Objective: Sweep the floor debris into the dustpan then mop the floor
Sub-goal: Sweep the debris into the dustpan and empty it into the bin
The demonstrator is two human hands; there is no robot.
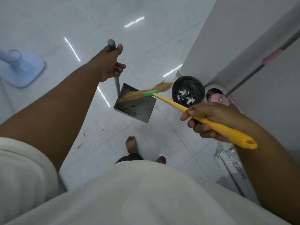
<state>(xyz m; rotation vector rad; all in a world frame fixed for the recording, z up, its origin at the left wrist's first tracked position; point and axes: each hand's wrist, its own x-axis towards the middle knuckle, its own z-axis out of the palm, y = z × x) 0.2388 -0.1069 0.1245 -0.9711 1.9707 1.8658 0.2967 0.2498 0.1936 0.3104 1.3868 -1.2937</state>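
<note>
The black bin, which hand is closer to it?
Right. The right hand grips the broom handle just below the bin; the left hand holds the dustpan pole further off to its left.

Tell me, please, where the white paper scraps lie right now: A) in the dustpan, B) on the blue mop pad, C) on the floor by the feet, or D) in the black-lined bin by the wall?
D: the white scraps sit inside the black-lined bin.

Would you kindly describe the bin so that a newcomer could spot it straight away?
Follow the white wall down to its corner at the floor. The bin stands there, beside the pink mop bucket. It is round, lined in black and holds white paper scraps.
</note>
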